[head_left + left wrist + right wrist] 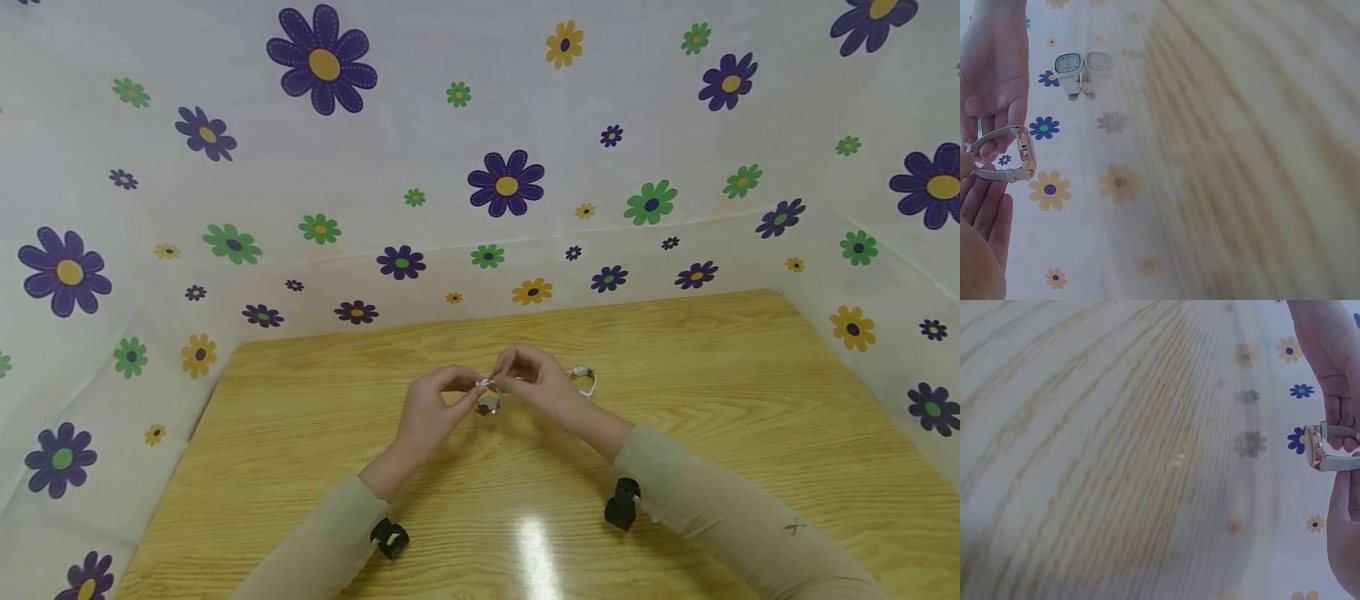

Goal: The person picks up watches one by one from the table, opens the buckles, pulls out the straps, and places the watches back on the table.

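Light held watch (488,405), bendy strap (995,175): grip the band, spare the glass

The held watch is raised over the middle of the worktop (277,450), well in from its left and right edges, its pale strap curled into a loop and its rose-gold case (1024,152) hanging free. Both hands meet at the band: the left hand (431,408) pinches it between thumb and fingers, and the fingers of the right hand (542,385) pinch the strap close beside. Which strap end sits in which pinch is too small to tell.

I would expect it to be light overall, with most of the weight in the case, so the case will probably swing or tip if only a strap end is held. The band looks soft and flexible enough to bend under little force; the case should be rigid. Polished metal and glass would likely be slippery and easy to scratch or smudge, so the better holds seem to be the strap near the case, or the case by its sides, with no pressure on the dial.

A second watch (592,382), also pale-strapped, rests on the worktop just beyond the right hand, toward the far edge and away from both far corners.
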Action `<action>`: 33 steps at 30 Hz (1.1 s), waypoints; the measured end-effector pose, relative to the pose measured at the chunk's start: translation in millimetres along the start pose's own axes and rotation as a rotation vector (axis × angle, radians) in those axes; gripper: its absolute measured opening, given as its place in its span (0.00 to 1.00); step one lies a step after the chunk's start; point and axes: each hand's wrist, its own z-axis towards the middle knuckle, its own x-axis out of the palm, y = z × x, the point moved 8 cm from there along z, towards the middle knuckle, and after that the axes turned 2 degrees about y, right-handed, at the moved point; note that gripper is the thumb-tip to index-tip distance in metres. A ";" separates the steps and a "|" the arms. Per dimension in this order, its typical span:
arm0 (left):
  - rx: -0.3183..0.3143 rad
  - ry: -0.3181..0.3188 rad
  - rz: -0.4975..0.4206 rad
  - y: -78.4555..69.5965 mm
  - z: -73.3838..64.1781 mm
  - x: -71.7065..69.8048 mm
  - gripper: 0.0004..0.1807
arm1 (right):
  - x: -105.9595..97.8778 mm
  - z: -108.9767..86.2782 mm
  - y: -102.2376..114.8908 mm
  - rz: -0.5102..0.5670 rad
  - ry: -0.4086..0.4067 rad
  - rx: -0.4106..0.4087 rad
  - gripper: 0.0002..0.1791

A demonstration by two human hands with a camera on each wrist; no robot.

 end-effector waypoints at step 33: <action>-0.012 0.075 -0.058 -7.2 3.2 4.1 0.06 | -9.6 2.5 -8.5 -0.024 -0.053 0.136 0.06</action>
